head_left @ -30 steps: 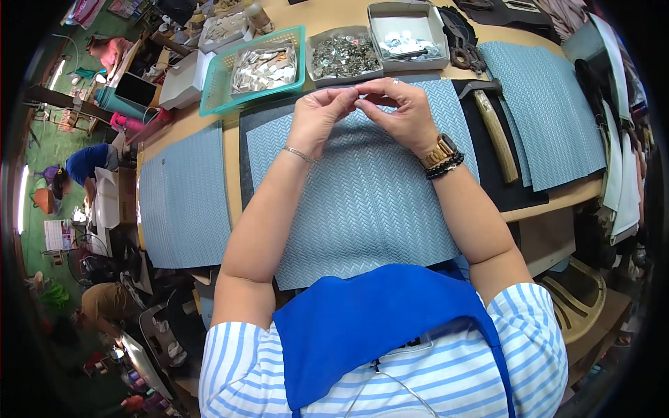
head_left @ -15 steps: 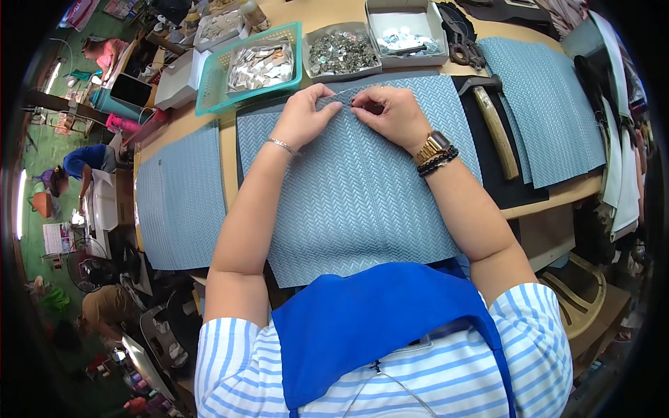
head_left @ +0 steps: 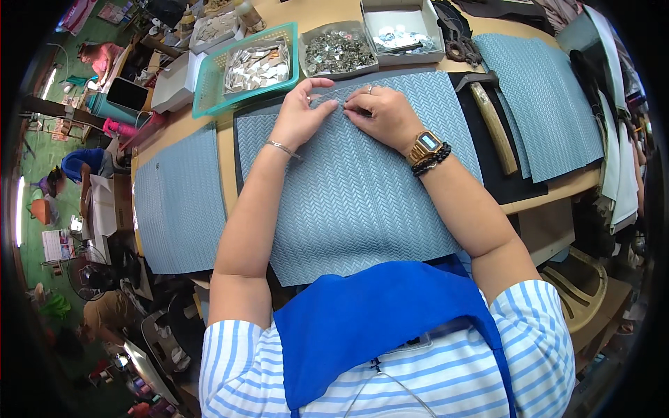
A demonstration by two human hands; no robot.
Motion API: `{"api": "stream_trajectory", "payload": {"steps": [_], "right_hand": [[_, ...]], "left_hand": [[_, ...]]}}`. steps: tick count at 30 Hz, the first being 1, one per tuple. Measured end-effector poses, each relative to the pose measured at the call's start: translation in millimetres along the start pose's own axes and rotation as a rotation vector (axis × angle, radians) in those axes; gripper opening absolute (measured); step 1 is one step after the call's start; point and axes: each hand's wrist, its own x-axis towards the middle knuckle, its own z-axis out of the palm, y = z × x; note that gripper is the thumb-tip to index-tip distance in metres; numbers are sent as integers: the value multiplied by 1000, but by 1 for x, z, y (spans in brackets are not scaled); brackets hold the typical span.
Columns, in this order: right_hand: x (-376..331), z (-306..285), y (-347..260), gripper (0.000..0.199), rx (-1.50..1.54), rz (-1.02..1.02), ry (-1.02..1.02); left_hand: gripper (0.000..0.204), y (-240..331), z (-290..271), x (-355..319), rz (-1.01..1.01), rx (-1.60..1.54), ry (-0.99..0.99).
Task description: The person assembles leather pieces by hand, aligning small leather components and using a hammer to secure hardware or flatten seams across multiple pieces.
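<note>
Across the near middle of the desk point(head_left: 313, 12) lay a blue woven-patterned sheet point(head_left: 362, 202), a hammer point(head_left: 493, 129) at its right. Over the sheet's far part, the left hand point(head_left: 300, 117) was unclenched; whether the right hand point(head_left: 385, 116) gripped anything was unclear.

Basket point(head_left: 209, 87) and parts tray point(head_left: 346, 72) sit side by side up top, middle sheet point(head_left: 362, 202) below them, hammer point(head_left: 495, 132) just right of it.

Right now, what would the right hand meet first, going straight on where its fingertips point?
The right hand would likely meet the thumb of the left hand first, though depth is unclear.
</note>
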Motion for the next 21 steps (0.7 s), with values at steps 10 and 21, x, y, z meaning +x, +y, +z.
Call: {"api": "stream_trajectory", "payload": {"steps": [10, 21], "right_hand": [[0, 4, 4, 11, -38, 35, -19], [4, -19, -1, 28, -248, 27, -145]], "left_hand": [[40, -1, 1, -3, -18, 136, 20], [44, 23, 24, -45, 437, 742, 249]]}}
